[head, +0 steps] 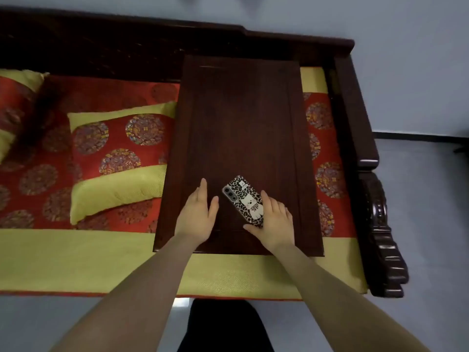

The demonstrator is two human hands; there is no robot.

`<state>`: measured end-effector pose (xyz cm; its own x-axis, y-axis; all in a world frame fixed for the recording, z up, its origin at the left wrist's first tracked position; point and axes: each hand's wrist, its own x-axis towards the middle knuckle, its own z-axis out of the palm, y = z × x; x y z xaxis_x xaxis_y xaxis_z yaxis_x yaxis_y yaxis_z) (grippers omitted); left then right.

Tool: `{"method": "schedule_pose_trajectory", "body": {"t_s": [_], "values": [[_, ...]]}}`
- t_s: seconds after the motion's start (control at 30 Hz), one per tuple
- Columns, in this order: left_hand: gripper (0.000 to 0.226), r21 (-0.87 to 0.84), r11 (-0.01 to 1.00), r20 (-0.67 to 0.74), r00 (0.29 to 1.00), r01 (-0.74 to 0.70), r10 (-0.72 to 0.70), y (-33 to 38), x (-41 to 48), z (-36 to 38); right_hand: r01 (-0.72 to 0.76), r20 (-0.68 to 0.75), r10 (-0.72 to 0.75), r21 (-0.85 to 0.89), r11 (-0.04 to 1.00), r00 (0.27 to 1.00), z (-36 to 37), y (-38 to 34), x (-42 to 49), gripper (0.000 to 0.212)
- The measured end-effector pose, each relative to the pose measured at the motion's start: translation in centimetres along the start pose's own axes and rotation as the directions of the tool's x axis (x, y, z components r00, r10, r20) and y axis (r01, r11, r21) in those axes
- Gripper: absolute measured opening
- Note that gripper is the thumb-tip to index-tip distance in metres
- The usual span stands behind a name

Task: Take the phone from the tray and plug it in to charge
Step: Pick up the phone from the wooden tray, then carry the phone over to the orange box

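Observation:
The phone (245, 199), in a leopard-print case with a white cat figure, lies face down near the front of a dark wooden tray (241, 110) that rests on the sofa seat. My right hand (274, 219) is around its lower right end, fingers along the right edge and thumb under the bottom corner. My left hand (199, 212) lies flat and open on the tray just left of the phone, not touching it. No charger or cable is in view.
A red and yellow-green cushion (119, 158) lies left of the tray on the red patterned seat (50, 174). The sofa's dark carved armrest (375, 199) stands at the right, its backrest (101, 47) behind. Grey floor (431, 224) lies beyond the armrest.

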<state>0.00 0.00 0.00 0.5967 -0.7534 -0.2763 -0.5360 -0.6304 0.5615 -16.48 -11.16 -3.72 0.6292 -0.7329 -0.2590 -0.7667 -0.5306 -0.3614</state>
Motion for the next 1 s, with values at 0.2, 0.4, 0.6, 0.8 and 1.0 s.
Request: {"method": "schedule_pose_trajectory", "body": {"t_s": [0.2, 0.4, 0.6, 0.8, 1.0], "values": [[0.059, -0.109, 0.989, 0.009, 0.995, 0.096, -0.095, 0.1, 2.5, 0.6, 0.011, -0.020, -0.010, 0.039, 0.999, 1.000, 0.1, 0.7, 1.1, 0.103], [0.049, -0.604, 0.608, 0.291, 0.852, 0.516, -0.434, 1.6, 5.1, 0.9, 0.027, -0.006, -0.026, 0.382, 0.924, 1.000, -1.7, -0.1, 1.2, 0.100], [0.034, -0.698, 0.250, 0.619, 0.741, 0.671, -0.261, -0.5, 3.8, -1.1, 0.236, 0.052, -0.288, 0.447, 0.863, 0.956, -5.5, -0.1, 0.8, 0.089], [0.032, -0.858, 0.090, 0.494, 0.860, 0.506, -0.125, -3.2, -0.4, -3.6, 0.469, 0.114, -0.493, 0.188, 0.863, 0.862, -6.3, -3.8, 1.4, 0.093], [0.040, -0.952, -0.073, 0.302, 0.880, 0.296, -0.366, -9.0, -8.0, -7.5, 0.645, 0.144, -0.661, 0.143, 0.751, 0.737, -3.6, -14.0, 0.6, 0.087]]}}
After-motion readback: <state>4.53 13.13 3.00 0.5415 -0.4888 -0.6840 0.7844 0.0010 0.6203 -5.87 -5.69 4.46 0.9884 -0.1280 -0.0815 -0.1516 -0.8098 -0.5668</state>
